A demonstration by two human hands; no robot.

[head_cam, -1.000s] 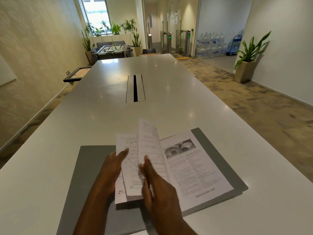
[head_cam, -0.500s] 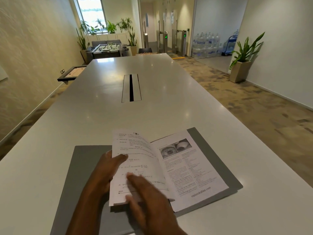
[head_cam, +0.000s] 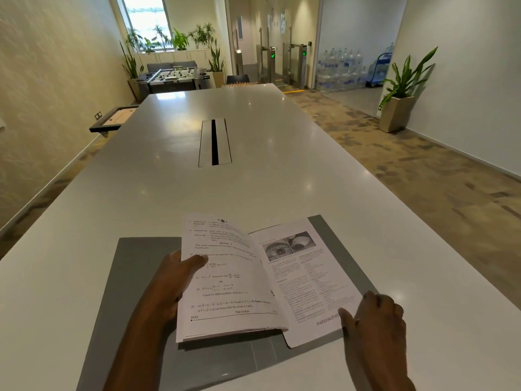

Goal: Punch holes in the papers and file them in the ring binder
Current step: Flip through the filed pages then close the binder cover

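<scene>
A grey ring binder [head_cam: 135,280] lies open and flat on the white table [head_cam: 253,187] in front of me. Printed papers lie in it: a left stack [head_cam: 225,289] with maths text on top, and a right page [head_cam: 310,277] with eye photographs. My left hand [head_cam: 169,286] holds the left stack at its left edge, thumb on top. My right hand [head_cam: 375,317] rests with fingers on the lower right corner of the right page. The binder's rings are hidden under the papers. No hole punch is in view.
A cable slot [head_cam: 214,142] is set in the table's middle. Beyond the table stand a foosball table [head_cam: 174,77], potted plants and access gates. A tall plant [head_cam: 400,88] stands by the right wall, with water bottles [head_cam: 341,71] behind.
The page that stood upright has been turned over onto the left stack. My right hand has moved from the middle to the right page's lower right corner.
</scene>
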